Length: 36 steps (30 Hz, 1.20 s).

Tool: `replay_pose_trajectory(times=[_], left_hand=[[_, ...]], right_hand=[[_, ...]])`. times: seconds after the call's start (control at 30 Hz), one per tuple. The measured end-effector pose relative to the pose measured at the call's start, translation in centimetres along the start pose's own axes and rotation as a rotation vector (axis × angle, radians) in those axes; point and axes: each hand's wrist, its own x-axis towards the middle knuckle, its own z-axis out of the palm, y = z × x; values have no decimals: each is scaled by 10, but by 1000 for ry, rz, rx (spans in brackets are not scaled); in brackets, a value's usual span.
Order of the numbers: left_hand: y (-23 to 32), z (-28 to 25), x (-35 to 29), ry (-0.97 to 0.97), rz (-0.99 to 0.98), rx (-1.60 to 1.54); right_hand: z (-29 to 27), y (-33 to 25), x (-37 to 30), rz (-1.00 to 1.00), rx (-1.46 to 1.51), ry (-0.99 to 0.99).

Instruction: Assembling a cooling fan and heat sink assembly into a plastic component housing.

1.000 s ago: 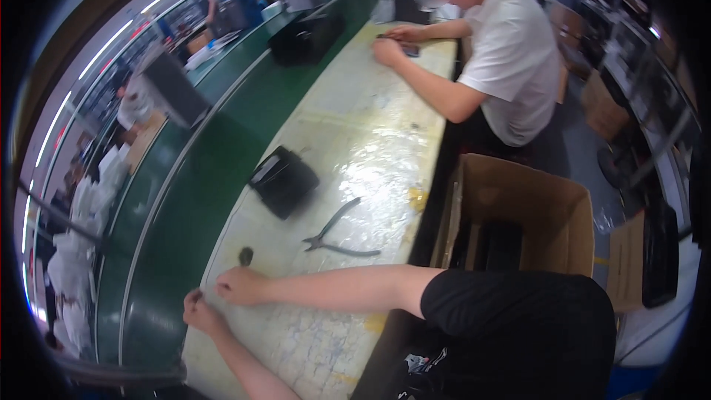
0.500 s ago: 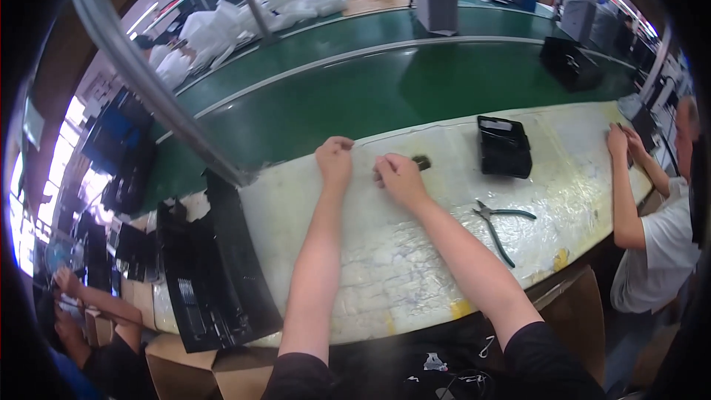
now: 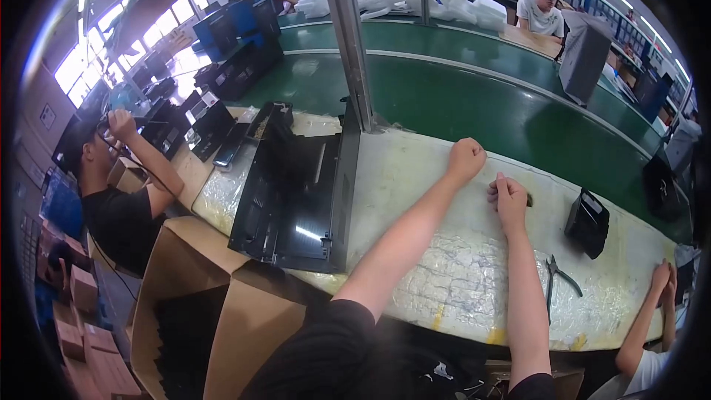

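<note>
My left hand [image 3: 466, 161] is curled closed near the far edge of the covered table. To its right, a short gap away, my right hand [image 3: 509, 201] is closed with thumb and fingers pressed together. Whatever either hand may hold is hidden. A small dark piece [image 3: 529, 199] lies on the table beside my right hand, partly covered by it. Farther right sits a black plastic box-shaped part [image 3: 590, 224]. Nearer to me, a pair of cutting pliers [image 3: 553, 270] with dark green handles lies with its handles spread.
A large black plastic housing [image 3: 296, 200] covers the table's left part, by a metal post [image 3: 348, 37]. Beyond runs a green conveyor [image 3: 429, 89]. An open cardboard box [image 3: 252, 318] stands below at left. Co-workers sit at left [image 3: 118, 207] and right [image 3: 643, 337].
The view has swung left, so the table and both hands appear farther right and more of the left side shows. Both hands stay closed near the far edge; the pliers and black part still lie there.
</note>
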Motion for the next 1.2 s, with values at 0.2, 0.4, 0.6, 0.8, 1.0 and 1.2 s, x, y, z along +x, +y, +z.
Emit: replay_pose_trajectory(times=[0.2, 0.4, 0.6, 0.8, 1.0, 1.2], left_hand=[[2, 2, 1, 13, 65, -8], [3, 4, -2, 8, 69, 62], [6, 1, -2, 11, 65, 55], [10, 5, -1, -17, 57, 89], [7, 5, 0, 6, 131, 82], [8, 2, -2, -43, 75, 117]], right_hand=[[-3, 6, 4, -23, -16, -5], [-3, 2, 3, -6, -29, -6], [-1, -1, 2, -6, -22, 3], [-6, 11, 7, -27, -23, -5], [-4, -3, 2, -15, -59, 4], [-4, 8, 3, -13, -61, 7]])
